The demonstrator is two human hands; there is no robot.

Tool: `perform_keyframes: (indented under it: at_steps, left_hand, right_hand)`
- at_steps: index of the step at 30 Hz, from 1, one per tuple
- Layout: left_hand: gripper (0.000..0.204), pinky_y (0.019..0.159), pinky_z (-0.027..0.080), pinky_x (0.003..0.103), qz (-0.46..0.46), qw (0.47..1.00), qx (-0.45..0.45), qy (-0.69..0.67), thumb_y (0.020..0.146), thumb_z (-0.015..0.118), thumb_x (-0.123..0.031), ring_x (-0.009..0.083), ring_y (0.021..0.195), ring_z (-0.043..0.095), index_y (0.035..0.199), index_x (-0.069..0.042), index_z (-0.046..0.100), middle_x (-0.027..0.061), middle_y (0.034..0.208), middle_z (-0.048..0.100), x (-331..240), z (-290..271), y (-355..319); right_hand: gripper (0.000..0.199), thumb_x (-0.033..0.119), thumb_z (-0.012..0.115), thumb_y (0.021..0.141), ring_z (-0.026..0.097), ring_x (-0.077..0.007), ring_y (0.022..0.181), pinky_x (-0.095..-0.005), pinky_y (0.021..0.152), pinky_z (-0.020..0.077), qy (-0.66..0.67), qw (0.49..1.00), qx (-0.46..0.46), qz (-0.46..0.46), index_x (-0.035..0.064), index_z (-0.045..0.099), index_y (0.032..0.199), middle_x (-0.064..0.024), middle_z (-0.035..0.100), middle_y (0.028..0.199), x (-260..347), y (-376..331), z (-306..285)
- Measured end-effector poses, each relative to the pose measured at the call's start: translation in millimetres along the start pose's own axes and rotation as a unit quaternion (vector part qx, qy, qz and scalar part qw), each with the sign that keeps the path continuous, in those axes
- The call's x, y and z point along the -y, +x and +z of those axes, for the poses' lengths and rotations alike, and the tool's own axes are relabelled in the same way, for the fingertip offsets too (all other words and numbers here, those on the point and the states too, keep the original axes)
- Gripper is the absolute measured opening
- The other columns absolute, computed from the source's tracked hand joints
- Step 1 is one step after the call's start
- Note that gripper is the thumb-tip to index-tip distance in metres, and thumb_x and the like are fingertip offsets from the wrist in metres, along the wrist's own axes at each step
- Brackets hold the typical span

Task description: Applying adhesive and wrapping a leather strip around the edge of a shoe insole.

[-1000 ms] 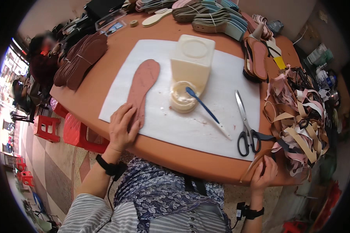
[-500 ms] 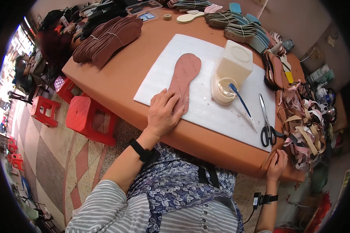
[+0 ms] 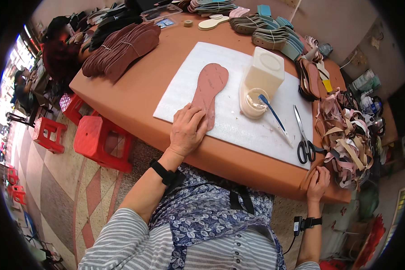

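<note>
A reddish-brown insole (image 3: pixel 213 80) lies flat on a white foam sheet (image 3: pixel 180 96), its narrower end toward me. My left hand (image 3: pixel 187 130) rests on that near end, fingers stretched over it and thumb apart. At the table's front right corner, my right hand (image 3: pixel 318 184) has its fingers curled at a thin brown strip (image 3: pixel 307 179); the grip itself is partly hidden. Black-handled scissors (image 3: pixel 304 144) lie just beyond it. A blue-bristled brush (image 3: pixel 274 118) leans out of a cream plastic container (image 3: pixel 266 72) with a cut-open cup.
Tangled strap offcuts (image 3: pixel 346 144) heap up at the table's right edge. Bundled brown insoles (image 3: pixel 121 47) sit at the far left, and grey-blue bundles (image 3: pixel 274 38) at the back. Red stools (image 3: pixel 99 141) stand left of the table. Another person (image 3: pixel 60 56) sits at far left.
The view has shifted slightly. My left hand stays on the insole. My right hand remains by the table corner, its fingers now nearer the brown strip.
</note>
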State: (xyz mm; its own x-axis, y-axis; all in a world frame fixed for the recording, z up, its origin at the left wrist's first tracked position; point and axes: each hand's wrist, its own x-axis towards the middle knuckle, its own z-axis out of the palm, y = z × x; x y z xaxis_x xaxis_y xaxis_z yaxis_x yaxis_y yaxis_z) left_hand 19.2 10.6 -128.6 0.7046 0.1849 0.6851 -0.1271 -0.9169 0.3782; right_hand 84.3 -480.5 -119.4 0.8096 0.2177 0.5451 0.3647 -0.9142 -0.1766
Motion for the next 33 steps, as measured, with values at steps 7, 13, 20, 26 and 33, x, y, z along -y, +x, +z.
perform_keyframes:
  at_steps: [7,13,20,26,33]
  left_hand:
    - [0.028,0.101,0.043,0.046,-0.005,1.0,-0.01,0.001,0.085,0.067,-0.009,0.0395,0.118,0.058,0.113,-0.006,0.067,0.0109,0.114,0.065,-1.6,-1.3,1.4]
    - [0.029,0.102,0.043,0.046,-0.015,1.0,-0.008,0.001,0.085,0.066,-0.006,0.0394,0.117,0.059,0.115,-0.006,0.066,0.0117,0.113,0.066,-1.6,-1.5,0.3]
    - [0.03,0.101,0.045,0.044,-0.029,0.999,-0.011,-0.01,0.084,0.068,-0.005,0.0387,0.119,0.059,0.114,-0.007,0.067,0.0118,0.113,0.067,-2.6,-1.6,1.4]
    - [0.032,0.104,0.044,0.045,-0.034,0.999,-0.017,-0.015,0.082,0.07,-0.008,0.0382,0.118,0.058,0.114,-0.007,0.066,0.0113,0.112,0.065,-3.4,-2.8,1.8]
    - [0.035,0.103,0.046,0.046,-0.046,0.999,-0.01,-0.019,0.083,0.073,-0.01,0.0402,0.124,0.055,0.117,-0.006,0.066,0.015,0.123,0.062,-1.9,-4.3,3.4]
  right_hand:
    - [0.02,0.01,0.055,0.093,0.059,-0.0352,0.105,-0.0436,0.09,0.0448,0.006,1.0,-0.003,-0.011,0.0011,0.065,0.108,-0.0154,0.063,0.111,-3.1,0.6,0.8]
    - [0.02,0.01,0.056,0.092,0.059,-0.0353,0.104,-0.0433,0.091,0.0449,0.007,1.0,-0.006,-0.004,0.0014,0.066,0.107,-0.0154,0.063,0.111,-2.0,-0.1,1.6]
    - [0.02,0.009,0.056,0.091,0.058,-0.0355,0.104,-0.0434,0.09,0.0445,0.002,1.0,0.001,-0.001,0.0011,0.065,0.107,-0.0155,0.062,0.11,-2.5,1.9,0.2]
    - [0.02,0.009,0.056,0.091,0.058,-0.0356,0.105,-0.0436,0.091,0.0441,0.0,1.0,0.006,-0.003,0.001,0.065,0.107,-0.0157,0.062,0.111,-4.8,0.6,1.7]
    - [0.02,0.009,0.056,0.091,0.058,-0.0354,0.104,-0.0431,0.091,0.0443,0.008,1.0,-0.001,-0.009,0.0017,0.065,0.108,-0.0155,0.062,0.111,-4.5,1.3,-0.2]
